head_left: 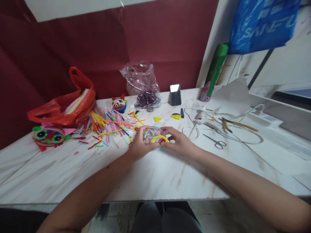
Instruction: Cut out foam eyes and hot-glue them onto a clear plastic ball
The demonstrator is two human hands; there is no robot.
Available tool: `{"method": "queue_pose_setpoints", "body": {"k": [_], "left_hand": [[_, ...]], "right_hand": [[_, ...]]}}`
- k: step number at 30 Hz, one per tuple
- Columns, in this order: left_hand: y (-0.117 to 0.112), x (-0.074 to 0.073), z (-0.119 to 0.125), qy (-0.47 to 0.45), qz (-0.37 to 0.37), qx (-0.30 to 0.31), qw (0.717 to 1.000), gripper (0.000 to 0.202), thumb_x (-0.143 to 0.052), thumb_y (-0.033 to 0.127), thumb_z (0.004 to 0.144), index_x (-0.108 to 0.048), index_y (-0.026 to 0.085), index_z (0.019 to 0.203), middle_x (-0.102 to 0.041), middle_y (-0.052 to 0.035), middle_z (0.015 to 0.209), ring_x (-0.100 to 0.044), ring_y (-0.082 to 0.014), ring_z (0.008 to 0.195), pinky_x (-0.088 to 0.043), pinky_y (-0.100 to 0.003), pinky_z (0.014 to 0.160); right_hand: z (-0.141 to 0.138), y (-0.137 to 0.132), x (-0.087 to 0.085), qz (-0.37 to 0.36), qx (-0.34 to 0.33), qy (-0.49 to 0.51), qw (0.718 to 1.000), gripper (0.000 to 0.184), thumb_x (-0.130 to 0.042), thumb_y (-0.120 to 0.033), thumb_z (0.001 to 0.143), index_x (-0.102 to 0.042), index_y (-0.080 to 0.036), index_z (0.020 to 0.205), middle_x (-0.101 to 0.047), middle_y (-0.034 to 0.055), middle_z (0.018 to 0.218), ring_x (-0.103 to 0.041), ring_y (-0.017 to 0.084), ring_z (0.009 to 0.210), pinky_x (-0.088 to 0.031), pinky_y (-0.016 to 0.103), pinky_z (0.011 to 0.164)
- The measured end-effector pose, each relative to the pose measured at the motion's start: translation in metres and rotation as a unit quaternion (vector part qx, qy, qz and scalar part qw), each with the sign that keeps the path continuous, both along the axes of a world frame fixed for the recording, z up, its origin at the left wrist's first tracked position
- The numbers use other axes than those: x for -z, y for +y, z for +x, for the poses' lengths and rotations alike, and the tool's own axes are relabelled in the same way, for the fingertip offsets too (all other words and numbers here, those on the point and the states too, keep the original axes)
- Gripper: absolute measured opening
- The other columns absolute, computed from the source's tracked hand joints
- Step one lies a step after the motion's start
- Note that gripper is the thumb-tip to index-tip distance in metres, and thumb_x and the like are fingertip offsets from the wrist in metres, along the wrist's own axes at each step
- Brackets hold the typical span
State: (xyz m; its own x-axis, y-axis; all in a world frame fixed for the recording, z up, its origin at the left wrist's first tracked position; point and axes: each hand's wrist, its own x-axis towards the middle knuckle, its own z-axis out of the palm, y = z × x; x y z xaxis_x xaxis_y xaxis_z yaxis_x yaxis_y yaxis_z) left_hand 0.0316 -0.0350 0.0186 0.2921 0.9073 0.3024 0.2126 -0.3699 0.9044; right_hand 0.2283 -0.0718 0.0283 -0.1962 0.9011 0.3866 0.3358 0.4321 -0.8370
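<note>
Fingers of the left hand [139,145] and right hand [179,141] curl closed around a multicoloured ball [152,135], half hiding it.

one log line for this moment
left hand: holds craft ball | right hand: holds craft ball at yellow loop | nearby: strips, scissors on table

2 hands [139,145] [178,140] gripping multicoloured ball [152,134], yellow loop [159,139], white table [150,181]

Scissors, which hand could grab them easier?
Probably the right hand. The scissors lie on the table just to its right, with nothing between. The left hand is beyond the ball and would have to cross over.
</note>
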Motion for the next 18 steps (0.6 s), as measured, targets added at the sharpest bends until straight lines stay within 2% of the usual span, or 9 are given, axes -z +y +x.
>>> {"method": "queue_pose_setpoints", "body": {"k": [3,6,9,15,18], "left_hand": [[0.007,0.000,-0.008,-0.024,-0.070,0.019,0.997,0.075,-0.083,0.038,0.056,-0.043,0.024,0.118,-0.053,-0.0086,0.120,-0.060,-0.0249,0.098,-0.053,-0.032,0.070],[0.013,-0.001,-0.014,-0.048,-0.092,0.025,0.994,0.069,-0.080,0.038,0.059,-0.044,0.026,0.116,-0.057,-0.0058,0.115,-0.062,-0.0235,0.096,-0.053,-0.030,0.069],[0.015,-0.003,-0.016,-0.051,-0.092,0.027,0.994,0.067,-0.079,0.038,0.059,-0.045,0.026,0.116,-0.059,-0.0051,0.115,-0.062,-0.0237,0.097,-0.053,-0.032,0.074],[0.016,0.000,-0.016,-0.041,-0.078,0.041,0.995,0.072,-0.080,0.037,0.057,-0.044,0.025,0.119,-0.058,-0.0058,0.116,-0.062,-0.0247,0.098,-0.052,-0.034,0.077],[0.015,0.001,-0.016,-0.021,-0.074,0.035,0.996,0.074,-0.079,0.036,0.058,-0.042,0.026,0.122,-0.057,-0.0057,0.119,-0.062,-0.0239,0.097,-0.053,-0.031,0.072]], "right_hand": [[0.005,0.001,-0.001,-0.069,0.015,0.060,0.996,0.024,-0.069,-0.035,0.069,-0.061,-0.021,0.086,-0.060,0.0080,0.120,-0.060,0.020,0.098,-0.049,0.032,0.080],[0.010,0.002,0.002,-0.117,0.040,0.099,0.987,0.023,-0.064,-0.038,0.071,-0.061,-0.020,0.084,-0.066,0.0039,0.096,-0.060,0.015,0.075,-0.048,0.031,0.074],[0.010,0.002,0.008,-0.120,0.042,0.116,0.985,0.020,-0.063,-0.039,0.072,-0.061,-0.019,0.077,-0.063,0.0001,0.075,-0.056,0.013,0.066,-0.047,0.029,0.066],[-0.004,-0.005,0.012,-0.109,-0.008,0.127,0.986,0.020,-0.065,-0.040,0.073,-0.062,-0.020,0.075,-0.061,-0.0006,0.068,-0.053,0.012,0.063,-0.043,0.026,0.060],[-0.008,-0.007,0.011,-0.114,0.007,0.115,0.987,0.027,-0.069,-0.045,0.069,-0.062,-0.019,0.073,-0.059,-0.0008,0.064,-0.050,0.012,0.059,-0.041,0.025,0.056]]}}
